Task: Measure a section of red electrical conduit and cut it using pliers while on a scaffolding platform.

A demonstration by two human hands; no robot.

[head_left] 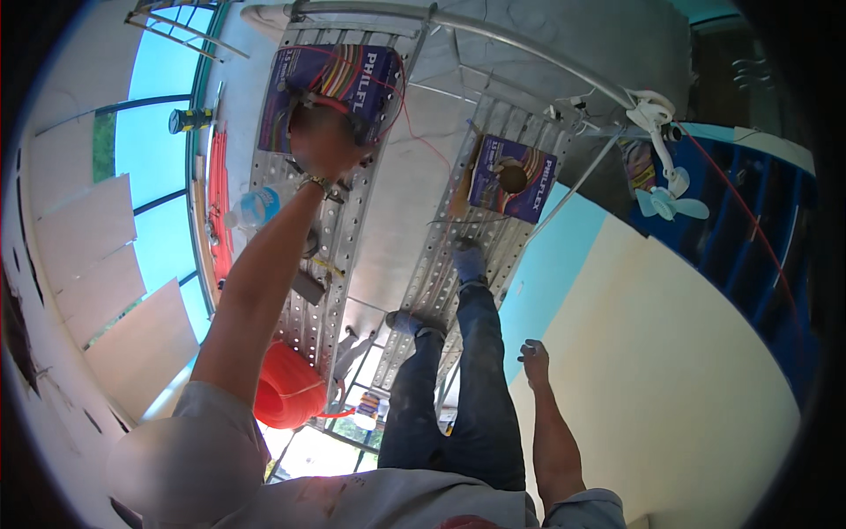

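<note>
My left hand (330,141), blurred, reaches into a purple cable box (361,106) with a striped pattern, at red wire (401,93) around its round opening; whether it grips the wire I cannot make out. My right hand (534,357) hangs at my side with curled fingers around something small, too small to name. A second purple box (538,185) with a round hole lies on the right perforated plank. A water bottle (256,205) and a dark block (308,286) are beside my left forearm.
I stand on perforated metal planks (427,291) framed by a railing (529,44). Red coiled tubing (286,388), red pipes (220,203) and black-yellow rolls (189,120) are at the left. A white fan (670,189) hangs at the right. Blue stairs or slats (749,256) lie below.
</note>
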